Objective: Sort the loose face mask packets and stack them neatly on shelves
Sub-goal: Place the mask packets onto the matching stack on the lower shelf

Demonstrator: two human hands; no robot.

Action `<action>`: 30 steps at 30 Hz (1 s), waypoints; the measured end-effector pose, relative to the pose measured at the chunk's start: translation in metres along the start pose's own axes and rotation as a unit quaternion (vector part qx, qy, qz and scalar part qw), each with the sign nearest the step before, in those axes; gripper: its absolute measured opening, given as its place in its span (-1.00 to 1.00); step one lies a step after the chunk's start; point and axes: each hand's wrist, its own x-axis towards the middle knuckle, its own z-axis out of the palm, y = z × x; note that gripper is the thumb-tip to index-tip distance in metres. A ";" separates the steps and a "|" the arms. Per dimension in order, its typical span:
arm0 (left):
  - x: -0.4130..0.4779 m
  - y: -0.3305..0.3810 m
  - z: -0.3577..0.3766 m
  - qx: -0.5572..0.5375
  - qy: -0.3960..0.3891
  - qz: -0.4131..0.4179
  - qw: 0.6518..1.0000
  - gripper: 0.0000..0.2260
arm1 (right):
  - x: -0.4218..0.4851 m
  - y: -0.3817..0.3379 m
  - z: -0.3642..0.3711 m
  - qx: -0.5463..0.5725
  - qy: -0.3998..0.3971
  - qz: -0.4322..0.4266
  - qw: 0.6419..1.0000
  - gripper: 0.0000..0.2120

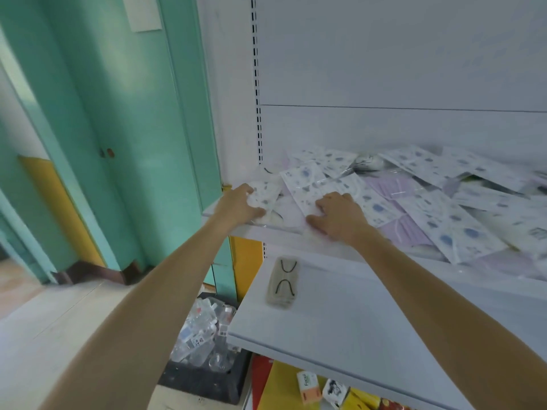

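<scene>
A person's left hand pinches a blue-spotted mask packet at the upper shelf's front corner. Just beside it, the right hand presses spread fingers on another patterned packet. Beyond lies the loose pile; below the hands, a black-looped packet rests on the lower shelf.

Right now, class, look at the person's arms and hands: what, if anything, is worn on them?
The left arm and right arm are bare as far up as the picture reaches; no sleeve shows. The left hand and right hand have no gloves, and no watch, band or ring can be seen, though the picture is slightly blurred.
</scene>
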 end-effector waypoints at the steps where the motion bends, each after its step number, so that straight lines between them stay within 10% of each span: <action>1: -0.001 0.000 0.000 -0.017 0.016 0.009 1.000 -0.43 | 0.001 0.000 0.000 0.003 0.000 0.003 1.000 -0.61; 8: -0.007 0.004 -0.005 -0.182 0.093 0.013 0.979 -0.48 | 0.002 -0.005 0.006 0.062 0.034 0.015 0.997 -0.61; 12: -0.013 0.008 -0.003 -0.394 0.101 -0.065 0.911 -0.58 | 0.003 -0.011 0.010 0.106 0.134 0.024 0.985 -0.74; 17: -0.023 0.012 0.008 -0.472 0.124 -0.105 0.866 -0.67 | 0.007 -0.012 0.010 0.329 0.236 0.082 0.911 -0.76; 26: -0.025 0.020 0.025 -0.325 0.099 -0.081 0.937 -0.93 | -0.010 -0.048 0.014 0.326 0.036 -0.139 0.934 -0.75; 30: -0.026 0.015 0.026 -0.314 0.154 -0.040 0.936 -0.42 | -0.013 -0.009 0.006 0.191 0.152 -0.031 0.969 -0.60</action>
